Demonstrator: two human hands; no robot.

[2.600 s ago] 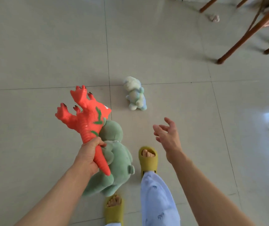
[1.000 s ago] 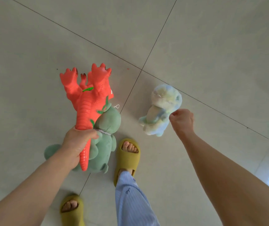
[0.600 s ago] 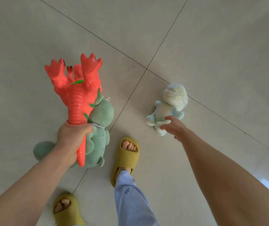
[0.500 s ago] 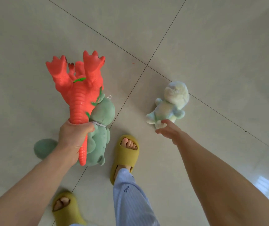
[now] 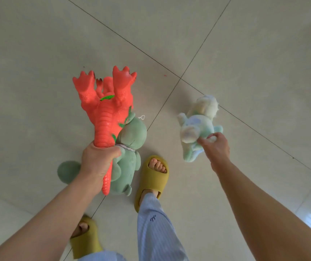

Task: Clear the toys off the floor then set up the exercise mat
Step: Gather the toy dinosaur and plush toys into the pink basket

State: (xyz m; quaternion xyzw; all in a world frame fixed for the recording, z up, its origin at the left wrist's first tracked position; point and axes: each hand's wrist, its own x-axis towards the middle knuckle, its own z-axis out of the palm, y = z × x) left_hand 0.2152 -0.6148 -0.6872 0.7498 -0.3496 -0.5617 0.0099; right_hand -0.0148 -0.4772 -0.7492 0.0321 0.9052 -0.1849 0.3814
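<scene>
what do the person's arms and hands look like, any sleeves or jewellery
Both forearms are bare right down the frame, with no sleeves in view. The left hand and right hand wear no gloves, and no rings, watch or bracelet show.

The left hand [image 5: 99, 162] is closed around the tail of an orange rubber dinosaur [image 5: 105, 110], whose clawed feet point away from the camera, and a green plush dinosaur [image 5: 130, 146] is bunched in the same grip. The right hand [image 5: 216, 147] pinches a pale pastel plush toy [image 5: 196, 127] by one limb. Below lies a grey tiled floor [image 5: 245, 53]. Yellow slippers [image 5: 153, 178] and light blue striped trousers [image 5: 154, 232] show between the forearms.
</scene>
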